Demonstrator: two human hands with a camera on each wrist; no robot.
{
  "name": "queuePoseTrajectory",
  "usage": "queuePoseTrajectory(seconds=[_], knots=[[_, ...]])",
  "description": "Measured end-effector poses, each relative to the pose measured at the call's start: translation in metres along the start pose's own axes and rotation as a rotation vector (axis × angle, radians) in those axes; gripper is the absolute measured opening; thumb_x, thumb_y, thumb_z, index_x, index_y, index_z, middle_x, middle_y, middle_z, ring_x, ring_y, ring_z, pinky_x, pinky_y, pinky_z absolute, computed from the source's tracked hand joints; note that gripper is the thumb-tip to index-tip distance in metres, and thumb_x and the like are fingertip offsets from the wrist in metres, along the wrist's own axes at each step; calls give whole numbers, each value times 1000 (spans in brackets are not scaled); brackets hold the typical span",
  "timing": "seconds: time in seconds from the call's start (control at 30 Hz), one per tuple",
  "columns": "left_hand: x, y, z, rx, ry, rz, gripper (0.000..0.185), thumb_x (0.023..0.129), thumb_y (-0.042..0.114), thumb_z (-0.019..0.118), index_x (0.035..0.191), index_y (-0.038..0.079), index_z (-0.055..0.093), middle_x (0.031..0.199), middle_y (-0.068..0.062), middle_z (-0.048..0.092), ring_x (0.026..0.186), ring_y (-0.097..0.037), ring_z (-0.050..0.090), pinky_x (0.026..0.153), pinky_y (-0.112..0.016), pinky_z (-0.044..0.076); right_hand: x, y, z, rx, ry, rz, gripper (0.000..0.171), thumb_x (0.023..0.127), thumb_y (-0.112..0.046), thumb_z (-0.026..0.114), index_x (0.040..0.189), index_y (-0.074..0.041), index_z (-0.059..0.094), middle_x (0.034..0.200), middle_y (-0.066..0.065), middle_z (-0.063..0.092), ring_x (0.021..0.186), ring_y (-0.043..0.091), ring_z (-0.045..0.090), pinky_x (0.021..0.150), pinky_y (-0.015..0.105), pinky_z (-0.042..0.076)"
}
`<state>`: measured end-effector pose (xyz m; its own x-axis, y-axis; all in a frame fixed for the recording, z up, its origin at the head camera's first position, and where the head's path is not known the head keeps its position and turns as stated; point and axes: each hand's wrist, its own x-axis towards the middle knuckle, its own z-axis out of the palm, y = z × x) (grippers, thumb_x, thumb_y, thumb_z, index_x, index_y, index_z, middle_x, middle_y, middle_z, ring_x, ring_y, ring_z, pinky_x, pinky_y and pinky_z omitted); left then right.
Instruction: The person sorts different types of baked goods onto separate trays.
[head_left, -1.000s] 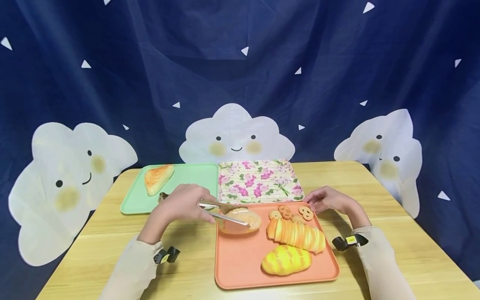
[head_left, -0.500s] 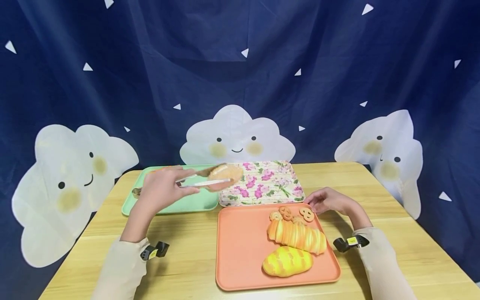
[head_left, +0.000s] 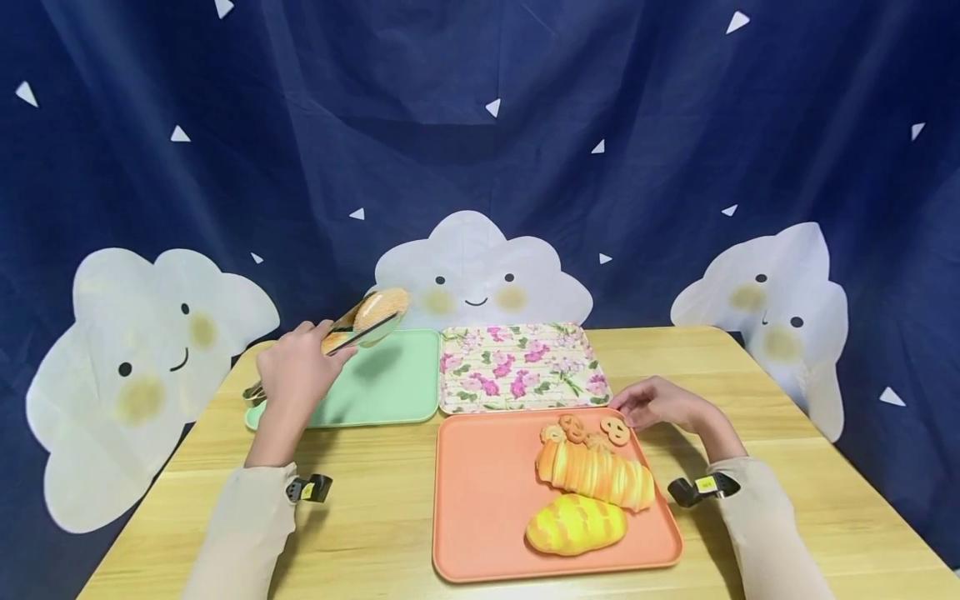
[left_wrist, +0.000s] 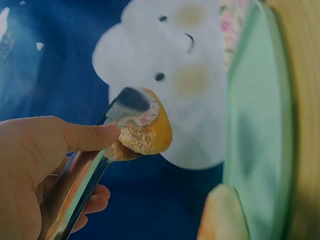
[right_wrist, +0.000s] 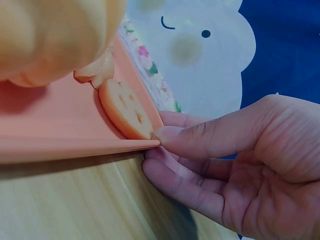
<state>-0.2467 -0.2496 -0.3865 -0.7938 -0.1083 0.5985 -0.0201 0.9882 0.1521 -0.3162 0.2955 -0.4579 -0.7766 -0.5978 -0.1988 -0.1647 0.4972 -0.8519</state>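
My left hand [head_left: 303,371] grips metal tongs [head_left: 341,333], and the tongs clamp a round sesame bun [head_left: 382,310] in the air above the far edge of the green tray [head_left: 390,392]. In the left wrist view my thumb lies along the tongs [left_wrist: 82,182], with the bun [left_wrist: 147,136] at their tip. A triangular pastry [left_wrist: 222,216] lies on the green tray, mostly hidden by my hand in the head view. My right hand [head_left: 648,404] pinches the far right corner of the orange tray [head_left: 480,500], thumb on the rim [right_wrist: 75,147] and fingers under it.
On the orange tray lie a ridged long loaf [head_left: 592,471], a yellow bun [head_left: 573,523] and small pretzel-shaped cookies [head_left: 613,430]. A floral tray [head_left: 521,367] sits between the green tray and the table's right part. A blue cloud-printed curtain hangs behind the wooden table [head_left: 375,517].
My left hand has lifted the sesame bun off the orange tray with the tongs and carried it up and left, over the green tray. The right hand has stayed on the tray corner.
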Motion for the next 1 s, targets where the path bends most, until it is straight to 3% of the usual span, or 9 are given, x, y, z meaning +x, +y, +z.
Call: queuePoseTrajectory(seconds=[0.17, 0.47, 0.67, 0.87, 1.0], knots=[[-1, -12, 13, 36, -81, -78, 56, 81, 45, 83, 123, 8, 72, 97, -19, 69, 50, -32, 50, 44, -40, 33, -1, 0, 0, -4, 0, 5, 36, 86, 0, 71, 119, 13, 67, 101, 20, 72, 84, 13, 65, 75, 26, 56], [-3, -20, 31, 79, -174, -96, 53, 80, 43, 83, 118, 7, 74, 87, -17, 67, 57, -36, 57, 48, -45, 40, -1, 0, 0, 20, -6, -10, 35, 87, 0, 70, 119, 15, 66, 101, 22, 73, 84, 12, 66, 75, 26, 57], [-6, -22, 44, 83, -172, -74, 42, 79, 39, 84, 98, 3, 74, 79, -16, 64, 53, -33, 57, 46, -43, 41, -1, 1, 0, 32, -12, -20, 34, 88, 1, 70, 119, 15, 65, 100, 23, 72, 83, 11, 67, 75, 26, 57], [-6, -26, 52, 91, -160, -95, 39, 81, 37, 83, 73, 3, 65, 74, -14, 60, 49, -31, 53, 43, -40, 38, -1, 1, 1, 33, -6, -19, 35, 87, 1, 71, 119, 15, 65, 99, 21, 73, 83, 12, 67, 75, 26, 57], [-7, -27, 55, 109, -175, -105, 41, 83, 38, 82, 78, 0, 67, 77, -16, 62, 53, -33, 56, 45, -42, 41, -2, 1, 2, 34, -4, -16, 35, 87, 1, 71, 119, 16, 65, 98, 15, 73, 84, 11, 66, 76, 26, 57]])
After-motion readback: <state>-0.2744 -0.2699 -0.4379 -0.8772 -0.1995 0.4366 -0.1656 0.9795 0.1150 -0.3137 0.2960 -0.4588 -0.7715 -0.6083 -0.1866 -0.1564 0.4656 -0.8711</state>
